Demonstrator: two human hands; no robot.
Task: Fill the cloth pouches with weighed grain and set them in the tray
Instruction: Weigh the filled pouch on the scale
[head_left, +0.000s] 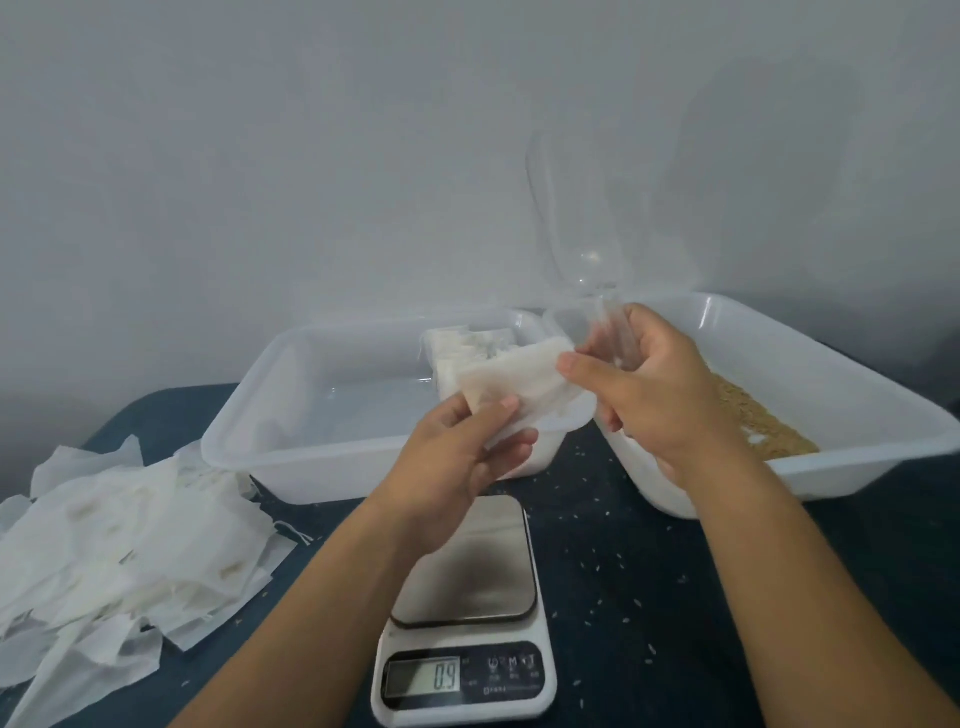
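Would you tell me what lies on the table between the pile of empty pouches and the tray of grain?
In the head view, the digital scale sits between the pile of empty pouches and the grain tray, on dark cloth scattered with loose grains.

A flat, white, translucent cloth pouch is held in the air above the near right corner of a translucent white plastic tray. Filled white pouches stand packed in that tray's far right corner. A loose heap of empty white pouches lies at the table's left edge. Brown grain covers the bottom of a second translucent plastic tub at the right edge.
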